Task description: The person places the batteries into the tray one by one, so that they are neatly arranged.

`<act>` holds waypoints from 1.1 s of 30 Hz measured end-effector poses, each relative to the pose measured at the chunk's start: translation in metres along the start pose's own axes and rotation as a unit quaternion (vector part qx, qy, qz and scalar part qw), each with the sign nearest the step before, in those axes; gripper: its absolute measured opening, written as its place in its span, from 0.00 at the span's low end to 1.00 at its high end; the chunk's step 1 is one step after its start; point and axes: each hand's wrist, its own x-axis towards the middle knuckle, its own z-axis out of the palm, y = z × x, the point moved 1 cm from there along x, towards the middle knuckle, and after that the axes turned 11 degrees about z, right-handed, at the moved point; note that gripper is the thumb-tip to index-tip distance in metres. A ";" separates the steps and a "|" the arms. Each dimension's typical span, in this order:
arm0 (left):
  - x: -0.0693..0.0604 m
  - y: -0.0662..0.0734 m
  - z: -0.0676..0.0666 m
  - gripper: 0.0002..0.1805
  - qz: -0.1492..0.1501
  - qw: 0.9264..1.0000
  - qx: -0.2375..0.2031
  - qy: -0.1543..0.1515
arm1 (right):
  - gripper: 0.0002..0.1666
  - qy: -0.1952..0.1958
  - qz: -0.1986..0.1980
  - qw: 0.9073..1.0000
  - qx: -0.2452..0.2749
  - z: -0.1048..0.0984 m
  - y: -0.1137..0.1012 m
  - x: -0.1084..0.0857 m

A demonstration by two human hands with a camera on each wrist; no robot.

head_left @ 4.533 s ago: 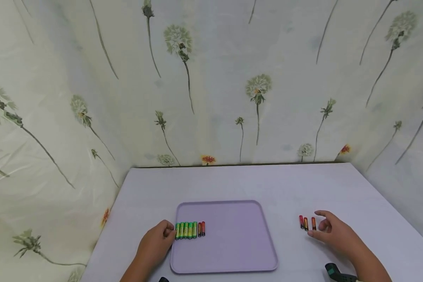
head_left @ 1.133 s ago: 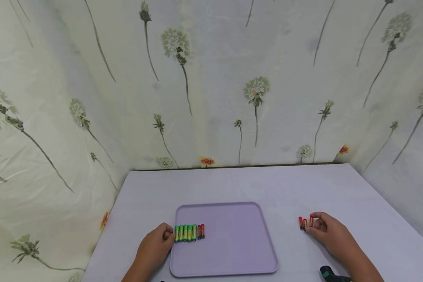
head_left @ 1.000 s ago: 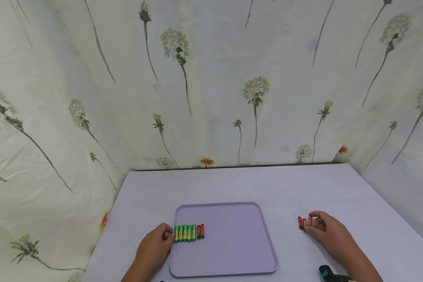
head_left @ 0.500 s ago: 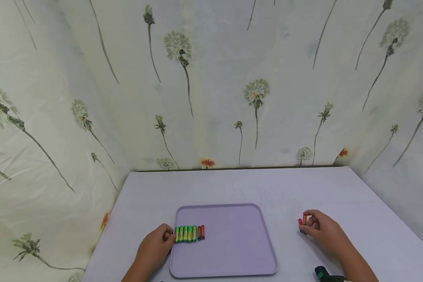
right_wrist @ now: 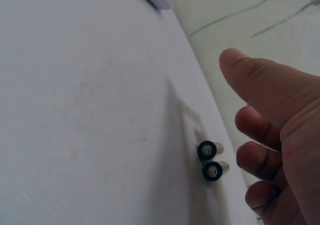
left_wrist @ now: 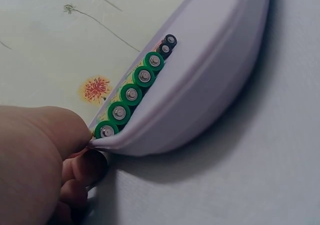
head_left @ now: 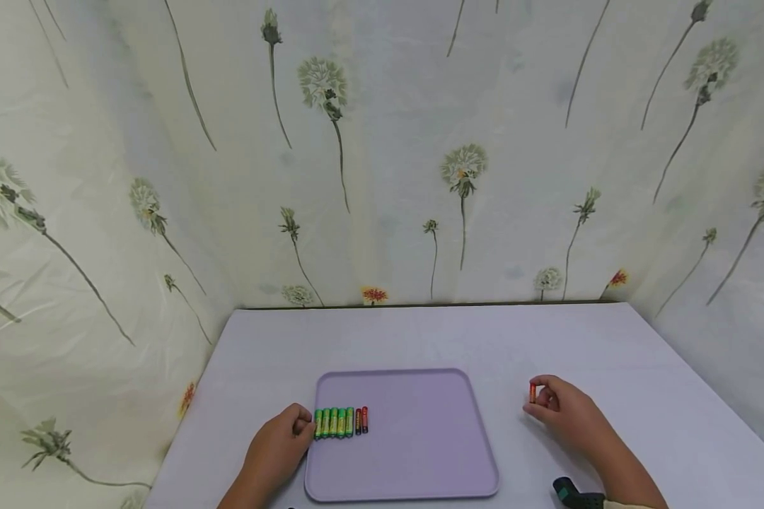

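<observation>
My left hand pinches the left rim of a lilac tray, thumb above and fingers below in the left wrist view. Just beside it on the tray, several green batteries lie in a row, with two thinner red-and-black batteries at the row's right end. Right of the tray, my right hand holds a red battery between thumb and index finger, above the table. In the right wrist view the thumb hides that battery. Two small batteries lie side by side on the table there; the hand covers them in the head view.
A white table carries the tray and ends at a floral curtain behind and at the sides. A dark wrist-camera mount sits by my right wrist.
My right hand has closed its fingers on the rightmost loose red battery, lifted it and carried it left past the other two. The left hand has stayed at the tray rim.
</observation>
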 end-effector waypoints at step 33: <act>0.000 0.003 -0.003 0.05 -0.002 1.000 0.000 -0.006 | 0.31 -0.022 -0.061 0.998 0.008 0.023 -0.063 0.006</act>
